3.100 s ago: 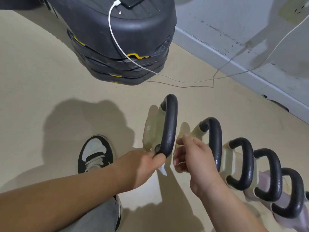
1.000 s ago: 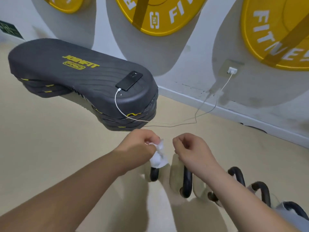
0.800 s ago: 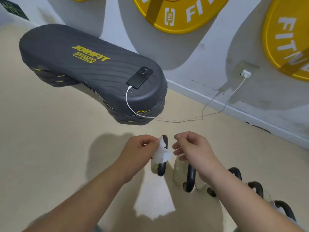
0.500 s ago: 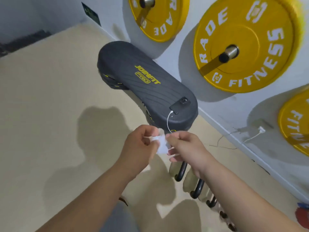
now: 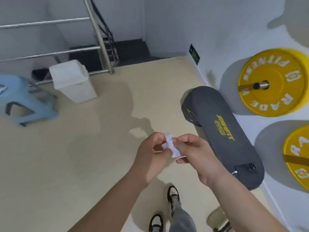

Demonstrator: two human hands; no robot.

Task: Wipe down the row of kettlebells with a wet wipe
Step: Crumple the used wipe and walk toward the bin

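Both hands, left hand [image 5: 151,154] and right hand [image 5: 194,152], pinch the crumpled wet wipe [image 5: 170,145] between them above the floor [image 5: 83,148]; one kettlebell [image 5: 219,220] shows at the lower edge

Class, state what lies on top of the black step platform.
A dark phone with a white cable, near its closer end. The right hand covers part of the platform's edge.

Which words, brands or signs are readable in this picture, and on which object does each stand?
"JOINFIT": black step platform; the boxed word under it is too blurred.
"FITNESS", "RADE": upper yellow weight plate.
"RA", rest cut off: lower yellow weight plate.
Green wall sign: too blurred to read.
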